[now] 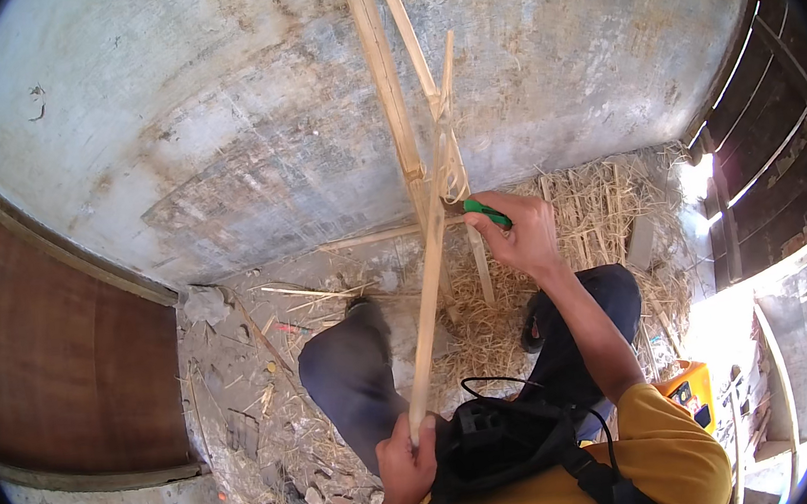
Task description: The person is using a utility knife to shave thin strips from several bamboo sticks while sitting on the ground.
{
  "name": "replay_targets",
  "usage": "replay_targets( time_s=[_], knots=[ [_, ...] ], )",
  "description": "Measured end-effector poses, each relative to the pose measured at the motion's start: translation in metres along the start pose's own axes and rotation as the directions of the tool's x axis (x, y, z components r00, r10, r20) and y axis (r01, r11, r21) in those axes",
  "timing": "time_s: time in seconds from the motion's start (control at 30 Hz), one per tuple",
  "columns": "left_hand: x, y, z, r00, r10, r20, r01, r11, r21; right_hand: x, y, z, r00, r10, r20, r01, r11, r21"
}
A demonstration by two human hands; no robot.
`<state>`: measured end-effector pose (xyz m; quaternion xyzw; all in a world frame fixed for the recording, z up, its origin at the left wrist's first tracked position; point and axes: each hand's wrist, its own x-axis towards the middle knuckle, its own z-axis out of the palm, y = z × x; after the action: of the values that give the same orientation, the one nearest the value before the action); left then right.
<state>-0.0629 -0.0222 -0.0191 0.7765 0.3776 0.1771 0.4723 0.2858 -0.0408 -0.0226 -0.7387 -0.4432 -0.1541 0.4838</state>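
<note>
Bamboo strip (429, 279) and green-handled knife (484, 211) in closed hands.

We wear a mustard-yellow shirt (642, 463) with short sleeves, the right sleeve ending just above the elbow, and dark lettering shows on its front at the lower edge of the view. A black harness (487, 440) sits on our chest, over the shirt; a wide black strap (605, 487) runs from it across the shirt toward our right shoulder, and a thin black cable (536, 386) loops above it. Beyond the harness, our legs are in dark blue-grey trousers (354, 385). Both forearms and hands are bare, without gloves.
</note>
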Motion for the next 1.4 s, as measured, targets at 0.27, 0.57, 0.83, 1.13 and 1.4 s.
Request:
replay_targets(
  time_s=[0.27, 0.57, 0.83, 1.13, 1.4],
  knots=[
    [-0.012, -0.008, -0.009, 0.995, -0.044, 0.091, 0.040, 0.998, 0.046, 0.023, 0.025, -0.012, 0.987, 0.157, -0.035, -0.160, 0.980, -0.117],
    [-0.005, -0.024, -0.008, 0.993, -0.050, 0.107, 0.056, 0.997, -0.056, 0.019, 0.050, -0.012, 0.945, 0.293, 0.148, -0.325, 0.898, 0.297],
    [0.010, -0.022, -0.009, 0.982, -0.016, 0.188, 0.046, 0.987, -0.154, 0.014, 0.039, -0.023, 0.733, 0.443, 0.516, -0.677, 0.399, 0.619],
    [0.051, 0.013, 0.018, 0.982, 0.089, 0.168, -0.045, 0.967, -0.250, -0.014, -0.004, -0.002, 0.805, 0.225, 0.549, -0.584, 0.462, 0.667],
    [0.061, 0.026, 0.020, 0.974, 0.088, 0.209, -0.046, 0.980, -0.195, -0.019, -0.003, -0.003, 0.811, 0.245, 0.531, -0.584, 0.353, 0.731]
  ],
)
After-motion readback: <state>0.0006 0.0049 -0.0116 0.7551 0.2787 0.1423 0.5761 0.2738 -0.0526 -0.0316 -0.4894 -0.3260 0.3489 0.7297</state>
